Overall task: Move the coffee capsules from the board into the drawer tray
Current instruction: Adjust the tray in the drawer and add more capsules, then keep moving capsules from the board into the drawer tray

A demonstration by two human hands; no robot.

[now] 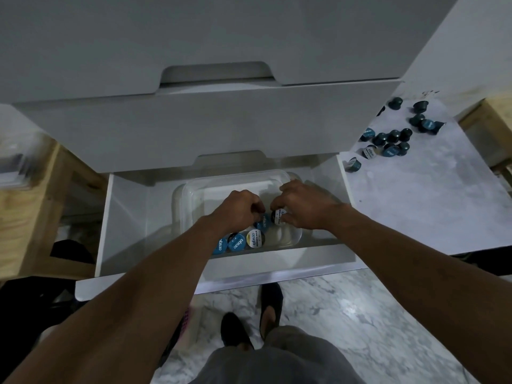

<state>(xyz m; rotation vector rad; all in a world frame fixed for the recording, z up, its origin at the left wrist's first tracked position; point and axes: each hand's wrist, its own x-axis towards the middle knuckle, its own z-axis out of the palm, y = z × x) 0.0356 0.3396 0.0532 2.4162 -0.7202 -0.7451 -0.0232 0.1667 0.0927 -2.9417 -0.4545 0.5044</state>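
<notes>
Keeps both hands inside the clear plastic tray (pixel 191 189) of the open white drawer (pixel 124 217). Pinches a blue-lidded coffee capsule (pixel 264 223) with the curled left hand (pixel 238 209), and a white-lidded capsule (pixel 279 216) with the right hand (pixel 304 206). Shows three more capsules (pixel 241 241) in a row at the tray's near wall, and many dark blue capsules (pixel 393 137) scattered on the white marbled board (pixel 415 195) at the right.

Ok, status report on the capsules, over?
In tray: left hand pinching blue capsule, right hand pinching white capsule. At tray front: three capsules lined up. On board: many capsules waiting. Nothing blocking.
</notes>
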